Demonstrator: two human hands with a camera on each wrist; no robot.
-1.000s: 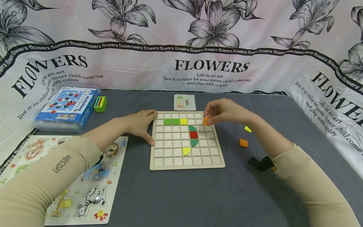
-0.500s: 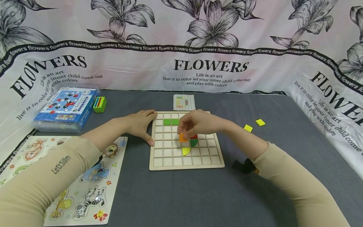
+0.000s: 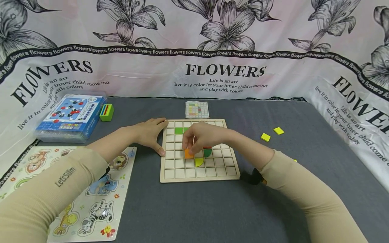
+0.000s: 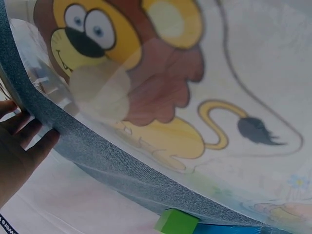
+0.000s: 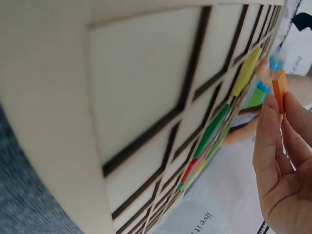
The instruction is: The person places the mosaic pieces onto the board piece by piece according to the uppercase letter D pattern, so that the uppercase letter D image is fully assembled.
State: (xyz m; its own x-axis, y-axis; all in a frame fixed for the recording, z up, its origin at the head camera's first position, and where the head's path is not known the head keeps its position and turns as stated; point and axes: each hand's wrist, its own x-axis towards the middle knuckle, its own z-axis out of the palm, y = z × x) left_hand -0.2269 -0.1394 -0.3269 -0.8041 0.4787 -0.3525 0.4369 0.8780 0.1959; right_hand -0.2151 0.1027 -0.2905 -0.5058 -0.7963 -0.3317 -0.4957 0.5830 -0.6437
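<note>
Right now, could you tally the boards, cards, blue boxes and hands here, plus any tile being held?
Boards: 2 (grid board, animal board)
Cards: 1 (pattern card)
Blue boxes: 1 (blue box)
Hands: 2 (left hand, right hand)
Held tiles: 1 (orange tile)
Total: 7

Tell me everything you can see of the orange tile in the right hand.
The orange tile is small, thin and flat, with straight edges and a plain orange surface; whether it is wood or plastic, I cannot tell. The right hand pinches it and covers part of it in the head view. It sits over the grid board; the right wrist view shows it nearly edge-on, apparently held clear of the board rather than lying in a cell.
</note>
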